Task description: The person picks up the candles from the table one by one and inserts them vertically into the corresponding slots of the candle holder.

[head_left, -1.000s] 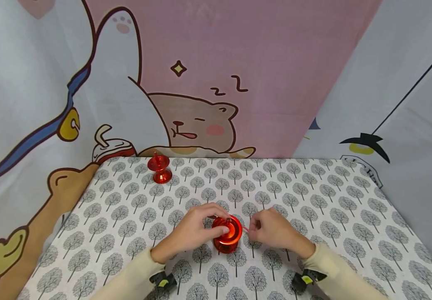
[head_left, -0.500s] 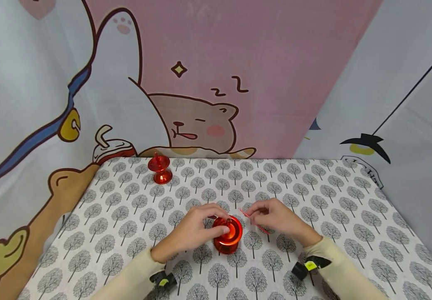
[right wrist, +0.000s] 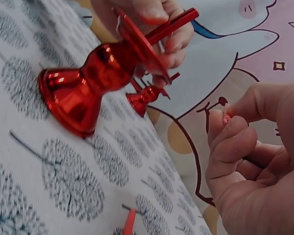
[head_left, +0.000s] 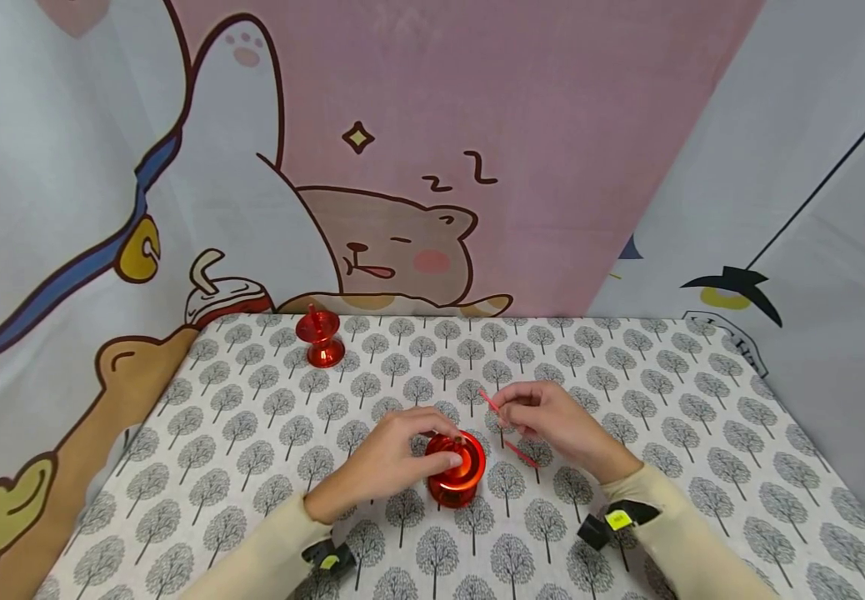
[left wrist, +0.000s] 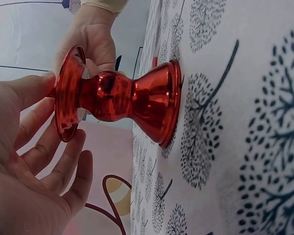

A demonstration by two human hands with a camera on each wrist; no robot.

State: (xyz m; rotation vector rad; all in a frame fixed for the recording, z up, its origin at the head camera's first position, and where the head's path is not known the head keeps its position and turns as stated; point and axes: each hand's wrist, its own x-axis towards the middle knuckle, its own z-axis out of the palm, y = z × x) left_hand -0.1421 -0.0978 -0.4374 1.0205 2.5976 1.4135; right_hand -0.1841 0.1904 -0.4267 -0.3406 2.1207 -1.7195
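Note:
A shiny red metal candle holder (head_left: 457,493) stands upright on the cloth. My left hand (head_left: 391,454) holds it by the upper dish, thumb and fingers around the rim and upright post. In the left wrist view, its flared base (left wrist: 157,105) rests on the cloth. To the right of it, my right hand (head_left: 548,417) pinches a thin pinkish-red stick (head_left: 488,401) between thumb and fingers, above the table. Seen end-on in the right wrist view, the stick (right wrist: 227,119) pokes out at the fingertips. Another thin red stick (head_left: 520,454) lies on the cloth below that hand.
A similar red candle holder (head_left: 322,337) stands at the back left of the table. The tree-print tablecloth (head_left: 612,533) covers the tabletop. Behind it hangs a cartoon-print curtain (head_left: 552,167).
My right hand has moved away from the candle holder, back and slightly right, with a thin stick in its fingers. The other stick now shows clearly on the cloth. My left hand has stayed put.

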